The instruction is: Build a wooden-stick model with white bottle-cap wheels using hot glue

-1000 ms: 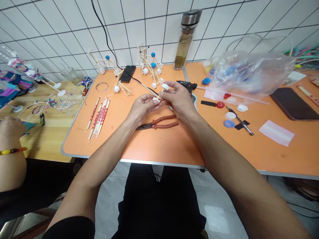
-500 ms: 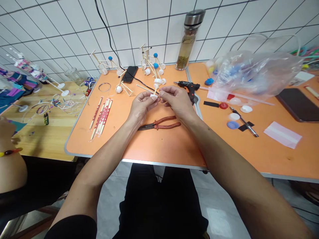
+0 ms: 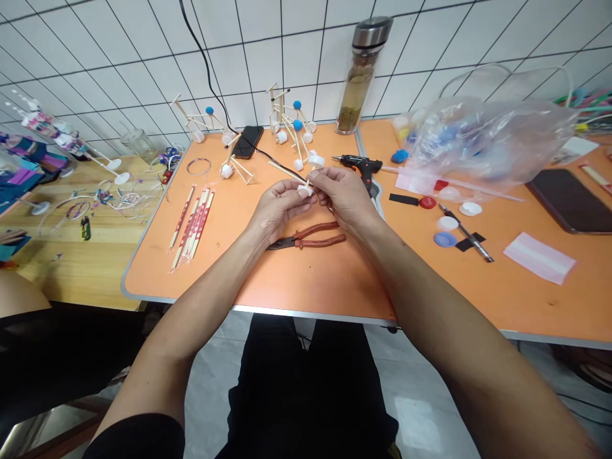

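Observation:
My left hand [image 3: 284,207] is closed, its thumb and fingers pinching a small white cap [image 3: 305,191] at one end of a short wooden stick [image 3: 307,181]. My right hand [image 3: 337,191] is closed beside it, with its fingertips on the stick and partly hiding it. A second white cap [image 3: 315,160] shows at the stick's far end, just above the right fingers. Another thin stick [image 3: 283,169] reaches out to the left behind the left fingers. Pliers with red handles [image 3: 318,236] lie on the orange table [image 3: 296,280] below both hands.
Stick figures with blue balls [image 3: 297,125], a phone [image 3: 247,141] and a glass bottle [image 3: 359,83] are along the wall. Wrapped chopsticks [image 3: 194,223] lie left. A glue gun [image 3: 361,167], caps, a pen [image 3: 466,233] and a plastic bag [image 3: 492,140] are right. Someone sits at left.
My hands have shifted slightly right with the capped stick, and its upper cap now sits further right. The neighbouring person's arm at the left has moved.

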A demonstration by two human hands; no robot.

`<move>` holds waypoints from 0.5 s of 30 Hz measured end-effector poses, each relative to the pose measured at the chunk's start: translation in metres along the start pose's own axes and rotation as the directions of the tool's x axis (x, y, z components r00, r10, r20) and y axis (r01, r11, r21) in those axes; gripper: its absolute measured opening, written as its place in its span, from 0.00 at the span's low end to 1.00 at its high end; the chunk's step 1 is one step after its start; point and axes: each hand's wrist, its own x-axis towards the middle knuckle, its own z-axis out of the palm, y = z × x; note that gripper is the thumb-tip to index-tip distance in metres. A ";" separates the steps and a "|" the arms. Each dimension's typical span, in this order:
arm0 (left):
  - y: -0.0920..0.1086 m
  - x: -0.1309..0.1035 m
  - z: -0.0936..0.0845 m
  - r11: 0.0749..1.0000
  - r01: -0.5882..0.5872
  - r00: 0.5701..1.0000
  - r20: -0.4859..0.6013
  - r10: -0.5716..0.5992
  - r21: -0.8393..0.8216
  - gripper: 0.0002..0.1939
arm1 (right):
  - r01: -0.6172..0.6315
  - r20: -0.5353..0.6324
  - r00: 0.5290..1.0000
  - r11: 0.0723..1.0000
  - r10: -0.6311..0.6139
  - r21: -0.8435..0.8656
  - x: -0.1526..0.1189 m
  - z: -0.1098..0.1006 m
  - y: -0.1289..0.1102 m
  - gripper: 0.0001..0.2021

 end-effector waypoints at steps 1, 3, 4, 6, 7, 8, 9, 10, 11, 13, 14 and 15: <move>0.000 0.000 0.000 1.000 -0.003 1.000 0.003 0.003 -0.002 0.13 | -0.007 0.001 1.000 1.000 0.006 0.008 0.000 0.000 0.001 0.26; 0.000 0.000 0.000 1.000 -0.008 1.000 0.001 0.008 0.002 0.14 | -0.027 0.006 1.000 0.999 0.026 0.020 0.001 -0.001 0.002 0.26; -0.001 0.000 0.000 1.000 -0.011 1.000 -0.001 0.011 0.007 0.15 | -0.036 0.008 0.999 0.999 0.036 0.028 0.002 -0.001 0.003 0.25; -0.002 0.001 -0.002 0.999 -0.028 1.000 0.001 0.028 0.016 0.17 | -0.053 0.006 0.999 0.997 0.053 0.052 0.003 -0.001 0.005 0.24; -0.003 0.001 -0.003 0.999 -0.040 0.999 0.005 0.040 0.020 0.19 | -0.063 0.004 0.998 0.996 0.063 0.068 0.004 -0.001 0.006 0.24; -0.004 0.002 -0.004 0.998 -0.052 0.999 0.008 0.052 0.027 0.20 | -0.073 0.004 0.997 0.994 0.073 0.085 0.004 -0.001 0.007 0.23; -0.005 0.002 -0.005 0.997 -0.061 0.998 0.007 0.061 0.039 0.20 | -0.084 0.006 0.997 0.991 0.083 0.100 0.005 -0.001 0.007 0.23; -0.005 0.003 -0.005 0.996 -0.065 0.998 0.003 0.065 0.055 0.21 | -0.094 0.011 0.996 0.989 0.093 0.111 0.005 -0.001 0.008 0.22; -0.006 0.003 -0.006 0.995 -0.064 0.998 -0.004 0.064 0.073 0.22 | -0.104 0.014 0.995 0.988 0.103 0.119 0.005 -0.001 0.008 0.22; -0.005 0.003 -0.006 0.993 -0.059 0.998 -0.019 0.061 0.102 0.22 | -0.122 0.015 0.993 0.984 0.121 0.127 0.005 -0.001 0.008 0.22; -0.005 0.003 -0.006 0.992 -0.059 0.998 -0.022 0.062 0.113 0.23 | -0.131 0.014 0.991 0.983 0.130 0.126 0.005 -0.001 0.008 0.21; -0.004 0.002 -0.006 0.991 -0.060 0.998 -0.025 0.064 0.120 0.23 | -0.139 0.014 0.990 0.983 0.138 0.124 0.005 -0.002 0.007 0.22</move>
